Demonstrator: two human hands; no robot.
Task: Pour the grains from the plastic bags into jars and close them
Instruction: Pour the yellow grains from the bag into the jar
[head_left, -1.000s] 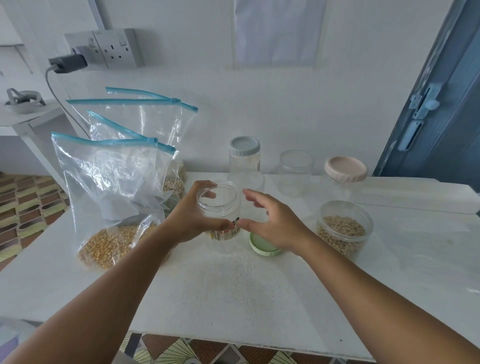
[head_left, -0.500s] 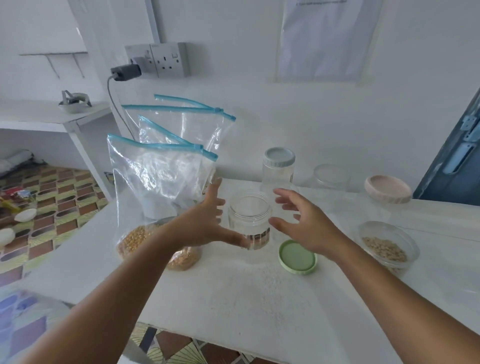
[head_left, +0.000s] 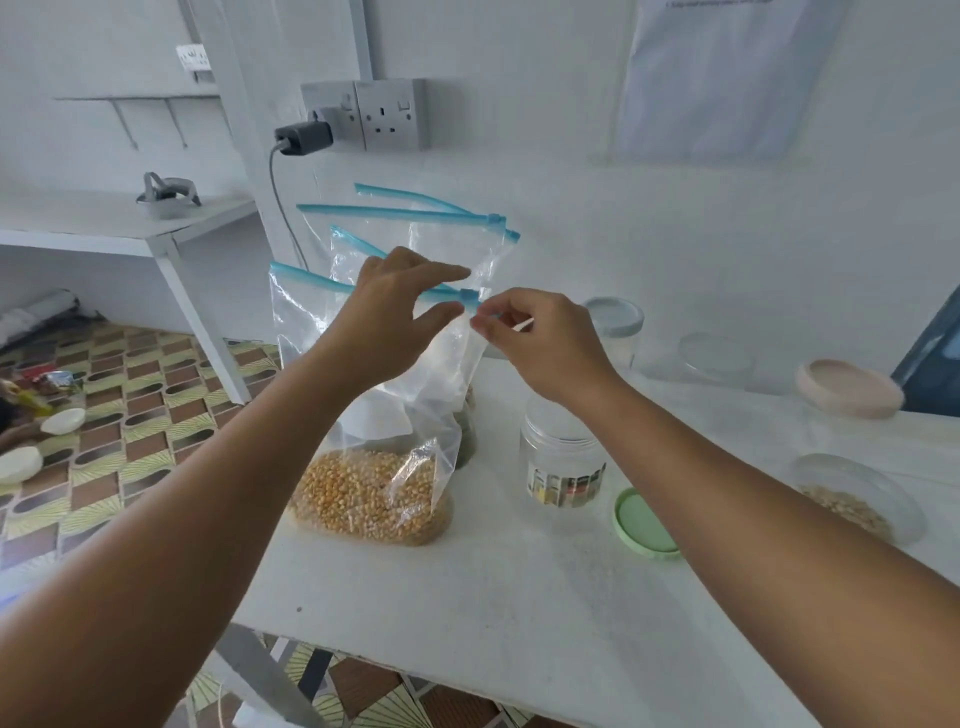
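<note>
Head view: left hand (head_left: 397, 312) raised at front zip bag (head_left: 374, 415) of yellow grains, thumb and fingers parted near its blue zipper (head_left: 470, 295). Right hand (head_left: 540, 343) pinching bag's top right corner. Open empty jar (head_left: 563, 462) just right of bag, green lid (head_left: 641, 525) near it.

A clear plastic bag (head_left: 363, 415) with a teal-blue zip strip (head_left: 311, 278) holds golden-yellow corn kernels (head_left: 358, 493) near the left edge of a white table (head_left: 493, 613). Beside it, a clear jar (head_left: 563, 462) carries a multicoloured label, with a pale green lid (head_left: 641, 525) lying next to it. Toward the right edge, another clear jar (head_left: 857, 499) holds tan grains. A pale pink lid (head_left: 849, 389) sits near the back right corner. A grey-blue lid (head_left: 615, 316) tops a jar at the back edge. The floor (head_left: 119, 415) has a brown, green and yellow geometric pattern.
</note>
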